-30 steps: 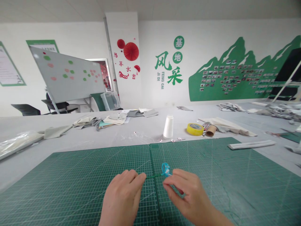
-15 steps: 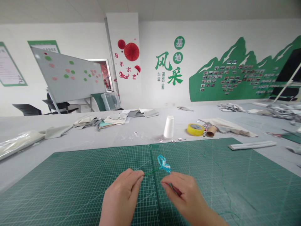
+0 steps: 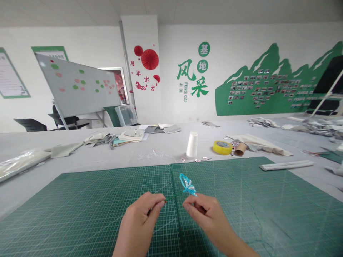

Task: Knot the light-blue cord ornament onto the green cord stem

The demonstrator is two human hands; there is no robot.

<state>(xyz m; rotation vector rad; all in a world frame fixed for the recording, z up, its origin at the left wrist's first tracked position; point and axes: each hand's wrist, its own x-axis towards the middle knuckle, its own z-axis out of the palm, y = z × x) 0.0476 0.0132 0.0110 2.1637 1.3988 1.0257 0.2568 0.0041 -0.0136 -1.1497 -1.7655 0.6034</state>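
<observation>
A blue beaded butterfly-like piece (image 3: 188, 185) sits at the right end of a thin green stem (image 3: 174, 196), above the green cutting mats (image 3: 107, 207). My left hand (image 3: 143, 221) pinches the stem's left end between thumb and fingers; a tiny red spot shows at the fingertips. My right hand (image 3: 209, 217) is just below and right of the blue piece, its thumb and forefinger pressed together. What those fingertips hold, if anything, is too small to make out. Green thread (image 3: 254, 207) lies in a loose curve on the right mat.
Behind the mats stand a white thread cone (image 3: 192, 144), a yellow tape roll (image 3: 222, 147) and a cardboard tube (image 3: 240, 149). A rolled pale cloth (image 3: 286, 165) lies on the right mat's edge. Fabric scraps (image 3: 132, 135) and a plastic-wrapped bundle (image 3: 24, 162) lie on the left.
The blue piece has turned and shows more of its white-beaded wings. My right fingers have closed more tightly, and my left hand has shifted slightly right.
</observation>
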